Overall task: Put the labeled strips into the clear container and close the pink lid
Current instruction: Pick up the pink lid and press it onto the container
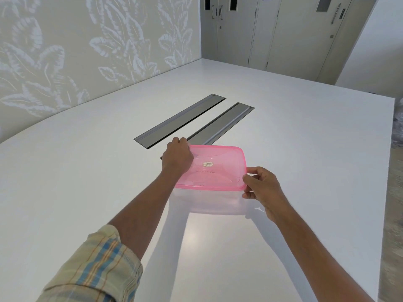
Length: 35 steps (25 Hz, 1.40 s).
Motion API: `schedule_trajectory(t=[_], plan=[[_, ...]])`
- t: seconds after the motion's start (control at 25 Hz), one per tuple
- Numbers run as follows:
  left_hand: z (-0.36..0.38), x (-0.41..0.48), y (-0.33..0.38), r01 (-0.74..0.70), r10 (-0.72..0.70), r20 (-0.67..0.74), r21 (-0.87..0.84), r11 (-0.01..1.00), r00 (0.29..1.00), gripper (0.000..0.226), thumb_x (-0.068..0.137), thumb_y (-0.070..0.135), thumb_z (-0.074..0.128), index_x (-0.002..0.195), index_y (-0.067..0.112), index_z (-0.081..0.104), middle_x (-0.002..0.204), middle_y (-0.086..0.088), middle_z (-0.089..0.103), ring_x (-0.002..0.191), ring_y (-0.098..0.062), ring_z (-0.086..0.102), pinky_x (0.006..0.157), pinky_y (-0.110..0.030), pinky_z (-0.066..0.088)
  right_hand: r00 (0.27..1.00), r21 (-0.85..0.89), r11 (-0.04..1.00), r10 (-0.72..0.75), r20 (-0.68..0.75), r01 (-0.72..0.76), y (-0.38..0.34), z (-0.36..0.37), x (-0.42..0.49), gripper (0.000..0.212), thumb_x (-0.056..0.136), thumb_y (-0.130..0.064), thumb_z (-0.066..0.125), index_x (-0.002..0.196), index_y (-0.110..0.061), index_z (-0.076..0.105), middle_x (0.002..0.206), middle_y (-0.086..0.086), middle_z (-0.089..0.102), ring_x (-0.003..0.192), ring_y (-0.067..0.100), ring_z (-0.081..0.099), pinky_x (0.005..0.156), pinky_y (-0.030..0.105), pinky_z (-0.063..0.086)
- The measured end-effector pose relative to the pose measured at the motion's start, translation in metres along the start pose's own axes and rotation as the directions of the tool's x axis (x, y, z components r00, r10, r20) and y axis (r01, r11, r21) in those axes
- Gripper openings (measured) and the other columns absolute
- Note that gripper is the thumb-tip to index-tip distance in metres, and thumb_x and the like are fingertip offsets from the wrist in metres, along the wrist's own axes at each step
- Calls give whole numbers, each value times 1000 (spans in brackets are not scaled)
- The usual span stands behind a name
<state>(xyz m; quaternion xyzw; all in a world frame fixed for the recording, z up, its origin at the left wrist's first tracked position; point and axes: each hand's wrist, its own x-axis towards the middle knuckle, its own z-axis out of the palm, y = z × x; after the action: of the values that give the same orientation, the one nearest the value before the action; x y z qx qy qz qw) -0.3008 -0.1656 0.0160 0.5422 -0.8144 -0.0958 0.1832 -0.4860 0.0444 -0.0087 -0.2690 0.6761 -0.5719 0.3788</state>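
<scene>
A clear rectangular container (209, 202) stands on the white table (87, 171), covered by a translucent pink lid (220, 168) with a small round sticker in its middle. My left hand (177, 156) presses on the lid's far left corner. At the near right corner my right hand (260, 187) pinches the lid's rim, thumb on top and fingers under the edge. Faint dark writing shows through the lid; the strips themselves cannot be made out.
Two long grey metal cable flaps (181, 120) (224, 124) are set into the table just behind the container. A patterned partition wall (87, 51) runs along the left. The table's right edge (390, 171) drops to the floor; cupboard doors (283, 33) stand at the back.
</scene>
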Motion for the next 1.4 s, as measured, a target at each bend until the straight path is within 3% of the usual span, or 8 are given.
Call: schedule_trajectory(t=[0.2, 0.48, 0.64, 0.76, 0.92, 1.04, 1.2, 1.4], plan=[[8, 25, -9, 35, -45, 113, 85, 996, 993, 46, 114, 33, 23, 143, 12, 52, 133, -14, 60, 124, -39, 58, 98, -52, 52, 999, 6, 1000, 5, 35, -6, -2, -2, 3, 21, 91, -13, 67, 112, -18, 71, 81, 9, 63, 65, 16, 65, 66, 35, 65], [15, 41, -17, 171, -163, 173, -32, 985, 971, 55, 111, 38, 23, 124, 4, 64, 128, -23, 66, 121, -46, 62, 103, -51, 47, 996, -35, 998, 59, 69, -57, -9, -2, 7, 24, 93, -13, 66, 117, -12, 67, 95, 17, 65, 74, 22, 65, 70, 42, 67], [14, 40, -14, 185, -178, 170, -25, 982, 969, 62, 110, 43, 21, 125, 2, 66, 127, -23, 67, 119, -46, 64, 101, -52, 49, 998, -374, 926, 47, -37, -58, -19, 15, 18, 54, 85, -42, 58, 135, -23, 54, 116, 7, 68, 99, 25, 70, 79, 46, 65], [15, 39, -13, 205, -196, 157, -43, 978, 968, 63, 111, 43, 21, 123, 0, 66, 128, -25, 67, 121, -48, 63, 107, -57, 48, 987, -696, 717, -130, -90, 30, -27, 42, 48, 68, 97, -66, 44, 140, -14, 47, 131, 12, 59, 119, 38, 62, 96, 50, 52], [16, 38, -13, 184, -176, 141, -49, 982, 974, 62, 111, 41, 22, 118, -1, 66, 123, -26, 68, 117, -49, 65, 103, -57, 49, 971, -850, 527, -211, -111, 18, -43, 62, 97, 76, 99, -76, 28, 127, -12, 57, 123, 15, 62, 115, 41, 62, 85, 46, 44], [17, 38, -12, 184, -174, 146, -57, 981, 974, 61, 112, 41, 22, 119, -1, 66, 124, -26, 68, 118, -49, 64, 104, -58, 49, 974, -902, 433, -207, -90, 9, -51, 62, 125, 70, 103, -65, 24, 113, -10, 68, 113, 16, 70, 105, 39, 65, 78, 41, 42], [15, 38, -14, 195, -183, 157, -66, 978, 970, 61, 112, 40, 21, 122, -1, 66, 126, -26, 66, 119, -48, 63, 104, -56, 49, 987, -881, 473, -142, -71, 5, -52, 61, 145, 57, 102, -46, 29, 107, -8, 71, 109, 18, 69, 90, 35, 55, 79, 38, 42], [15, 38, -14, 191, -177, 156, -78, 979, 972, 61, 112, 39, 21, 123, -1, 66, 127, -25, 67, 119, -47, 63, 105, -55, 49, 993, -890, 445, -95, 66, 102, -56, 54, 157, 45, 103, -45, 32, 95, -11, 61, 100, 18, 65, 86, 36, 55, 77, 42, 48]])
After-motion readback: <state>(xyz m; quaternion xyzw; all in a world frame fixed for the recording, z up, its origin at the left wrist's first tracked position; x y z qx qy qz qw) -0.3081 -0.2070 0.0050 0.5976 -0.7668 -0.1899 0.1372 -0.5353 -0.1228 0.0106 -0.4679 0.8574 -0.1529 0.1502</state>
